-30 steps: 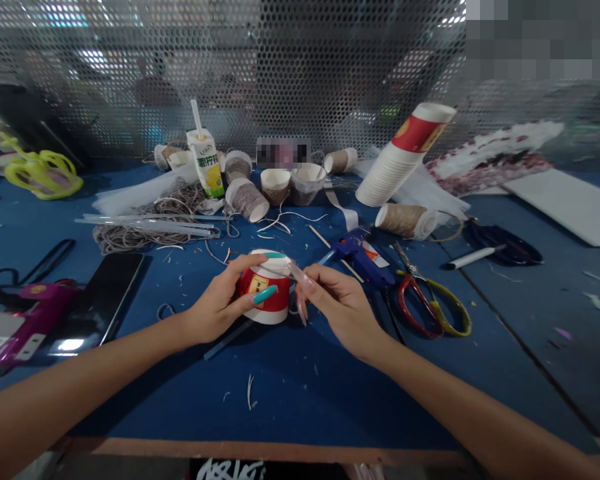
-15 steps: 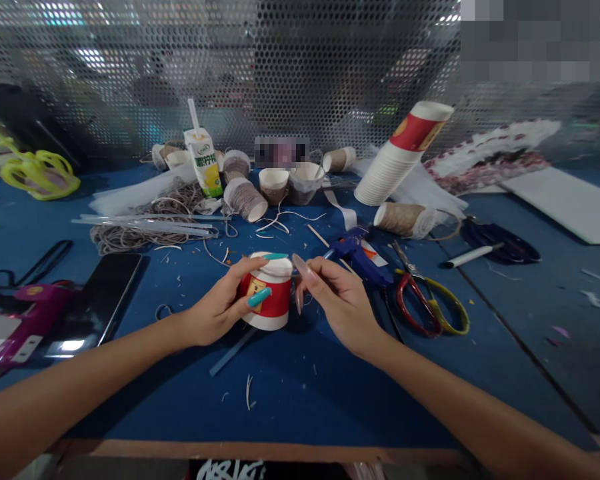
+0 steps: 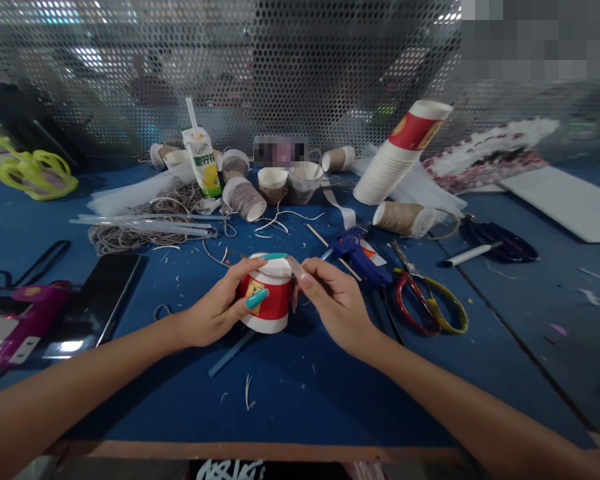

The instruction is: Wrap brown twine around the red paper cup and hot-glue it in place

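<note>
Nearly vertical axis, red-banded cup (image 3: pixel 277 301), label (image 3: pixel 253 288) facing wearer, left hand (image 3: pixel 219 308) gripping

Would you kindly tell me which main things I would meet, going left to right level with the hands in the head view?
Purple glue gun, black phone, left hand, red-and-white cup, right hand, scissors.

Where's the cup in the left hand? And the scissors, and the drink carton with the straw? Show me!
Cup (image 3: pixel 277 301): head view, on its red band.
Scissors (image 3: pixel 413 269): head view, metal just above the handles.
Drink carton (image 3: pixel 202 164): head view, printed front.
</note>
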The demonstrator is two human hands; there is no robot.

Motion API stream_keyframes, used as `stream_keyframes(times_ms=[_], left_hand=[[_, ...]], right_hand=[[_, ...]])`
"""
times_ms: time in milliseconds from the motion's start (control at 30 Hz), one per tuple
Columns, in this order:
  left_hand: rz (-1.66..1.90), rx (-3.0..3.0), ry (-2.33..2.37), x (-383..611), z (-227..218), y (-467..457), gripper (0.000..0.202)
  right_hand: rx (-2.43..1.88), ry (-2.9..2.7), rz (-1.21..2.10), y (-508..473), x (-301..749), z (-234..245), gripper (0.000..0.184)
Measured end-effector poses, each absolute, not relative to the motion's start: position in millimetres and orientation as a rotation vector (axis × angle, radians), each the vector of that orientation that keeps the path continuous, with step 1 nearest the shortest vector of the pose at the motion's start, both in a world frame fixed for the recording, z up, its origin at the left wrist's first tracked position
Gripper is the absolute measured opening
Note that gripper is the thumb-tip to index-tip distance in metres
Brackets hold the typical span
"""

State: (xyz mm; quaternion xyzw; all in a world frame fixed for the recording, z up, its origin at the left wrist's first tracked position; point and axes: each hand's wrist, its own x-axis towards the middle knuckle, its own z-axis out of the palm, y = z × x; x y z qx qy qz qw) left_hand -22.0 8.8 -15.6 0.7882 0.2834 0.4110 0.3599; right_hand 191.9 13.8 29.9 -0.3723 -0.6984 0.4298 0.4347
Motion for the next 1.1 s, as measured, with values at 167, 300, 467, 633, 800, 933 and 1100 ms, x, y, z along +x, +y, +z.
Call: stream_keyframes(times_ms=[167,300,467,633,800,933,1100], left_hand=[[1.037,2.047,0.701,-22,-15,9,0.051],[1.040,2.032,0.697,-23,-18,9,0.054],[1.044,2.025,0.687,-23,-17,9,0.054],[1.033,2.052,0.682,-22,-16,9,0.053],[1.036,2.049,0.695,-23,-16,9,0.054],[1.044,2.039,0.693,-24,-16,9,0.056],[1.039,1.942,0.709,-23,-14,9,0.055]], right_hand=[[-0.918,-1.745,1.040,14,191,29,0.036],[-0.931,-1.746,0.988,15,190,31,0.035],[-0.929,-1.775,0.945,15,189,32,0.034],[-0.955,-1.795,0.914,15,189,30,0.035],[-0.965,-1.836,0.843,15,189,31,0.033],[-1.077,-1.790,0.652,13,190,27,0.023],[-0.952,-1.784,0.235,13,201,24,0.024]])
